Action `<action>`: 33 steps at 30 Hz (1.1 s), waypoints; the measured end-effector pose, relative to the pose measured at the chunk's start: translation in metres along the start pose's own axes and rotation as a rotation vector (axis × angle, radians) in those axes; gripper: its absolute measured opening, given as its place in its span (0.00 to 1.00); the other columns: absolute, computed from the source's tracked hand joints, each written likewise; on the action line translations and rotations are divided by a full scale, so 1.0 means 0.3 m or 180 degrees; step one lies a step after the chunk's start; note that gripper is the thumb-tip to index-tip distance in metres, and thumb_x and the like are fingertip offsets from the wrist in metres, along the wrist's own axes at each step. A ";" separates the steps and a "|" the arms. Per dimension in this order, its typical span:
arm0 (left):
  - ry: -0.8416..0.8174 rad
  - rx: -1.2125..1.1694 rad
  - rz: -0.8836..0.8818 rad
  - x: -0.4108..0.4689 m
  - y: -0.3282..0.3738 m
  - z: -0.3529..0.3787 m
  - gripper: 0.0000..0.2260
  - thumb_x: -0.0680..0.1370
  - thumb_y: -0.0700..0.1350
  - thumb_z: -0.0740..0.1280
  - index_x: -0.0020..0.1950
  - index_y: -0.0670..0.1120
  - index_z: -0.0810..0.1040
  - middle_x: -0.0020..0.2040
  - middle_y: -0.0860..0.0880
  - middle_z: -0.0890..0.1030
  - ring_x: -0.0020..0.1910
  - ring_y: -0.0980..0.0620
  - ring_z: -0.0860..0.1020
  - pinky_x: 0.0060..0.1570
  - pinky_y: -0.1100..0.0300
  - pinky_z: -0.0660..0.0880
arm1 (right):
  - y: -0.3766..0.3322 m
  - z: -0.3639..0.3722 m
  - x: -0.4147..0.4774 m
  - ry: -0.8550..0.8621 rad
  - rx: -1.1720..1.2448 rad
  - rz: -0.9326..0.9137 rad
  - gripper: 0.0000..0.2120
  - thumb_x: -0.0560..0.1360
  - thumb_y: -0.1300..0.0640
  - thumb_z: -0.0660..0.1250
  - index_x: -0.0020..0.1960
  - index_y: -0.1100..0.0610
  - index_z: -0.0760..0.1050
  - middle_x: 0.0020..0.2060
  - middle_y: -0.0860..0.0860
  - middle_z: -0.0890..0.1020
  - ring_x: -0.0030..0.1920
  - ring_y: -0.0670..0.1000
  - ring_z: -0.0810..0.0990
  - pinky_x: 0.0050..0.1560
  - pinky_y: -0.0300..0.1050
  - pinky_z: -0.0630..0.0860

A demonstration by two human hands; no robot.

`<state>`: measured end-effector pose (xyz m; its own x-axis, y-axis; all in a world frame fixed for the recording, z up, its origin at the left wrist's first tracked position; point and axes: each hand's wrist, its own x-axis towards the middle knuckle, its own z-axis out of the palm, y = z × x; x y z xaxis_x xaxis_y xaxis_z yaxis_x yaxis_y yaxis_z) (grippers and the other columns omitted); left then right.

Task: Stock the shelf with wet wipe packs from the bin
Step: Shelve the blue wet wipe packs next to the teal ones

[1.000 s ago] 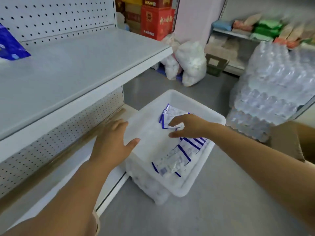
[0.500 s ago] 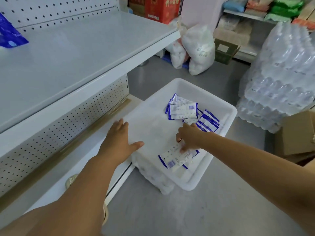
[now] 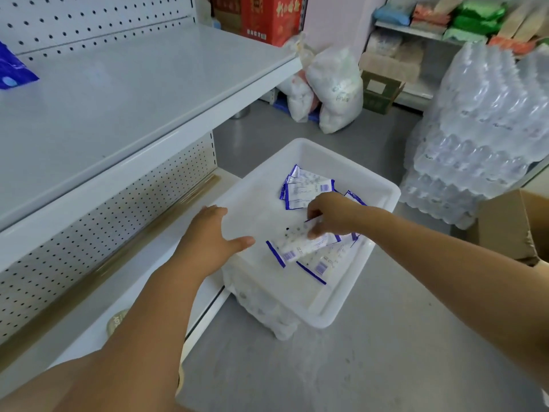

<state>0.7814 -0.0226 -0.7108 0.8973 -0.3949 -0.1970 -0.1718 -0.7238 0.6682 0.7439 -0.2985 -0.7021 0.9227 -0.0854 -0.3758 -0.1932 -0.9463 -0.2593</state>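
Observation:
A white plastic bin [image 3: 368,176] stands on the floor beside the shelf unit. Several white wet wipe packs with blue edges lie in it: one cluster [image 3: 306,188] at the far side, others [image 3: 319,263] nearer. My right hand [image 3: 332,215] is inside the bin, fingers pinched on one wet wipe pack [image 3: 297,248], which is lifted at one end. My left hand [image 3: 212,242] rests flat on the bin's left rim, fingers spread, holding nothing. The white shelf [image 3: 118,93] above left is bare except for a blue package [image 3: 13,69] at its far left.
A lower white shelf [image 3: 142,281] runs under the perforated back panel. Stacked shrink-wrapped water bottles [image 3: 481,129] stand right of the bin. A cardboard box [image 3: 517,224] sits at right. White sacks [image 3: 335,87] and red cartons [image 3: 273,16] lie behind.
My right hand moved from the far packs toward the near side of the bin and pinched one pack, now lifting it. My left hand stayed on the rim.

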 end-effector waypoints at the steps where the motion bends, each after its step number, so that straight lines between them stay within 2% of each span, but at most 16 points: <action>1: 0.0067 -0.0327 -0.0003 -0.008 0.020 -0.005 0.38 0.72 0.58 0.75 0.78 0.49 0.64 0.78 0.51 0.63 0.77 0.50 0.61 0.72 0.53 0.63 | -0.005 -0.028 -0.014 0.0094 0.0225 0.0012 0.14 0.70 0.50 0.78 0.51 0.55 0.81 0.47 0.51 0.82 0.47 0.54 0.80 0.48 0.46 0.78; 3: 0.0110 -0.0810 -0.0043 -0.017 0.046 -0.015 0.36 0.72 0.60 0.74 0.76 0.51 0.66 0.75 0.54 0.68 0.74 0.52 0.66 0.67 0.55 0.68 | -0.035 -0.078 -0.053 0.0230 0.0622 -0.0026 0.15 0.70 0.47 0.78 0.51 0.54 0.82 0.44 0.51 0.82 0.42 0.51 0.79 0.44 0.43 0.76; 5: 0.0080 -0.1198 -0.0109 -0.018 0.051 -0.022 0.35 0.72 0.61 0.73 0.75 0.51 0.69 0.72 0.55 0.72 0.71 0.54 0.70 0.62 0.57 0.69 | -0.078 -0.117 -0.094 0.0268 0.1090 -0.0117 0.16 0.71 0.45 0.77 0.50 0.55 0.82 0.46 0.55 0.84 0.41 0.52 0.80 0.46 0.48 0.79; 8: -0.0199 -0.1833 -0.0176 -0.026 0.038 -0.043 0.27 0.71 0.65 0.73 0.66 0.56 0.77 0.61 0.56 0.82 0.62 0.53 0.79 0.62 0.52 0.75 | -0.163 -0.157 -0.152 0.0122 0.1739 -0.0280 0.18 0.73 0.45 0.75 0.54 0.57 0.80 0.49 0.54 0.86 0.44 0.56 0.85 0.47 0.50 0.83; 10: -0.0399 -0.2379 -0.0147 -0.037 0.036 -0.056 0.17 0.77 0.58 0.70 0.62 0.53 0.79 0.55 0.52 0.85 0.55 0.49 0.84 0.60 0.47 0.78 | -0.214 -0.162 -0.166 0.0003 0.1986 -0.0294 0.19 0.73 0.44 0.74 0.55 0.57 0.79 0.48 0.53 0.86 0.46 0.56 0.86 0.48 0.51 0.83; 12: -0.0369 -0.2826 -0.0202 -0.050 0.042 -0.069 0.11 0.81 0.49 0.67 0.61 0.48 0.80 0.53 0.46 0.86 0.51 0.46 0.85 0.57 0.48 0.80 | -0.256 -0.159 -0.172 -0.0054 0.2253 -0.0226 0.16 0.73 0.44 0.74 0.52 0.55 0.80 0.46 0.52 0.87 0.46 0.56 0.86 0.50 0.50 0.84; 13: -0.0263 -0.2947 -0.0243 -0.055 0.043 -0.076 0.09 0.81 0.47 0.67 0.60 0.46 0.81 0.53 0.44 0.86 0.50 0.45 0.85 0.55 0.49 0.81 | -0.274 -0.157 -0.174 -0.0102 0.2459 -0.0189 0.14 0.74 0.45 0.74 0.51 0.54 0.80 0.45 0.52 0.87 0.47 0.56 0.87 0.51 0.51 0.84; 15: -0.0022 -0.3160 -0.0349 -0.060 0.038 -0.086 0.09 0.81 0.45 0.68 0.58 0.43 0.81 0.52 0.43 0.86 0.49 0.45 0.86 0.50 0.53 0.82 | -0.294 -0.158 -0.172 -0.0337 0.2912 -0.0204 0.13 0.74 0.48 0.74 0.56 0.54 0.80 0.49 0.53 0.87 0.50 0.57 0.87 0.52 0.53 0.84; 17: 0.0219 -0.3431 -0.0459 -0.062 0.031 -0.101 0.09 0.80 0.44 0.68 0.59 0.42 0.81 0.50 0.43 0.86 0.47 0.46 0.86 0.46 0.56 0.83 | -0.302 -0.167 -0.176 -0.0514 0.3195 -0.0238 0.15 0.75 0.53 0.74 0.60 0.53 0.79 0.52 0.53 0.87 0.51 0.55 0.86 0.50 0.50 0.84; 20: 0.0534 -0.3722 -0.0570 -0.064 0.015 -0.121 0.10 0.80 0.43 0.68 0.59 0.41 0.80 0.49 0.42 0.86 0.45 0.45 0.86 0.42 0.57 0.83 | -0.305 -0.180 -0.183 -0.0363 0.3151 -0.0238 0.19 0.74 0.58 0.74 0.63 0.53 0.76 0.53 0.54 0.86 0.51 0.55 0.86 0.46 0.46 0.84; 23: 0.0825 -0.3944 -0.0630 -0.072 0.011 -0.133 0.07 0.81 0.45 0.68 0.56 0.43 0.80 0.49 0.43 0.86 0.46 0.46 0.86 0.47 0.54 0.83 | -0.309 -0.178 -0.193 -0.0054 0.3226 -0.0324 0.19 0.74 0.61 0.73 0.63 0.55 0.76 0.51 0.56 0.87 0.49 0.56 0.87 0.42 0.41 0.83; 27: 0.1224 -0.4130 -0.0787 -0.077 -0.013 -0.140 0.05 0.81 0.44 0.68 0.53 0.44 0.81 0.47 0.46 0.87 0.45 0.49 0.86 0.44 0.58 0.82 | -0.299 -0.164 -0.197 0.0451 0.3187 -0.0352 0.19 0.74 0.59 0.74 0.63 0.52 0.76 0.48 0.58 0.87 0.48 0.58 0.87 0.48 0.48 0.84; 30: 0.1182 -0.3982 -0.0794 -0.075 -0.033 -0.132 0.06 0.80 0.41 0.69 0.56 0.43 0.81 0.50 0.45 0.86 0.45 0.49 0.86 0.45 0.58 0.82 | -0.289 -0.168 -0.209 0.0826 0.3222 -0.0367 0.13 0.74 0.59 0.74 0.58 0.56 0.80 0.46 0.59 0.87 0.48 0.60 0.87 0.50 0.49 0.84; 33: 0.0748 -0.3967 -0.0625 -0.077 -0.028 -0.113 0.09 0.81 0.39 0.68 0.60 0.43 0.79 0.54 0.44 0.85 0.50 0.47 0.85 0.50 0.54 0.82 | -0.295 -0.187 -0.225 0.0667 0.3364 -0.0335 0.11 0.74 0.59 0.73 0.56 0.60 0.82 0.49 0.61 0.86 0.48 0.59 0.87 0.50 0.45 0.84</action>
<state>0.7759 0.0118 -0.6876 0.9360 -0.1411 -0.3226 0.3512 0.3080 0.8842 0.7174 -0.2264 -0.6038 0.9708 -0.1659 -0.1733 -0.2069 -0.2128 -0.9550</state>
